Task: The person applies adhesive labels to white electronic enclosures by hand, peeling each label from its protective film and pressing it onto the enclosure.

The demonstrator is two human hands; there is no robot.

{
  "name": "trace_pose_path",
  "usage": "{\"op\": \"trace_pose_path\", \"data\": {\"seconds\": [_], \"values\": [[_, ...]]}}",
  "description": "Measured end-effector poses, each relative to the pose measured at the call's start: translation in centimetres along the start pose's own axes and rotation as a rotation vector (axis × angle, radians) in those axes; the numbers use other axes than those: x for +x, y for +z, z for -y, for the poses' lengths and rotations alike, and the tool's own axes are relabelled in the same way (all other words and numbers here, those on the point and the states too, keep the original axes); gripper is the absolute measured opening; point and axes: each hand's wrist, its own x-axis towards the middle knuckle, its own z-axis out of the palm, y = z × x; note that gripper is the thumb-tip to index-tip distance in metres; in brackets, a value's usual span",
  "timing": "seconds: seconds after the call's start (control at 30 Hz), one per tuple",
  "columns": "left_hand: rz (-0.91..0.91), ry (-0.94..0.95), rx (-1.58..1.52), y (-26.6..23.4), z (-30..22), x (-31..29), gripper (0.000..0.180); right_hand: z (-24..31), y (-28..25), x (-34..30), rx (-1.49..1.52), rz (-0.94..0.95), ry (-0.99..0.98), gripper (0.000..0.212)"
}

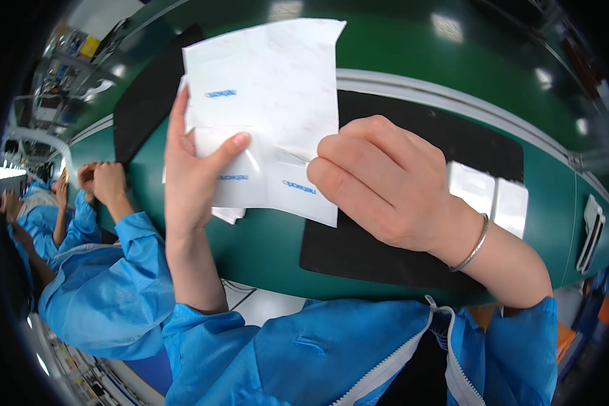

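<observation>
My left hand (196, 169) grips a white glossy sheet (271, 74) with small blue print, its thumb lying across the front and the fingers behind. A crease runs across the sheet, and its lower part (250, 196) bends toward me. More white sheets (229, 214) show beneath it, partly hidden. At the sheet's right edge, my right hand (386, 183) is closed in a pinch, knuckles up; the fingertips are mostly hidden, and the sheet lifts slightly beside them. A thin metal bangle (477, 243) circles my right wrist.
Below my hands lies a black mat (358, 254) on a green table (277, 271). Two white flat pieces (511, 206) rest on the mat at the right. Farther right is a stack of thin white and dark items (591, 233). To the left, a blue-sleeved co-worker's hands (105, 183) are close by.
</observation>
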Motion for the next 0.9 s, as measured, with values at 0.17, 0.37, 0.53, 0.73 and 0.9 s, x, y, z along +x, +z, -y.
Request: {"op": "trace_pose_path", "data": {"seconds": [0.17, 0.37, 0.53, 0.73, 0.9], "values": [[0.110, -0.148, -0.077, 0.1, -0.6, 0.0, 0.068, -0.6, -1.5, -1.7, -0.058, -0.048, -0.067, 0.013], [0.140, -0.214, -0.121, 1.5, -0.9, -0.2, 0.061, -1.2, -3.0, -2.2, -0.088, -0.037, -0.217, 0.010], [0.130, -0.233, -0.097, 1.8, -2.0, -0.8, 0.060, -1.4, -3.6, -2.2, -0.092, -0.059, -0.246, 0.008], [0.043, -0.098, -0.025, 1.3, -2.6, -1.2, 0.057, -2.8, -3.6, -2.0, -0.050, -0.001, -0.101, 0.014], [-0.069, -0.022, 0.048, 2.1, -3.2, -1.8, 0.049, -1.9, -4.3, -2.5, 0.009, 0.105, -0.058, 0.015]]}}
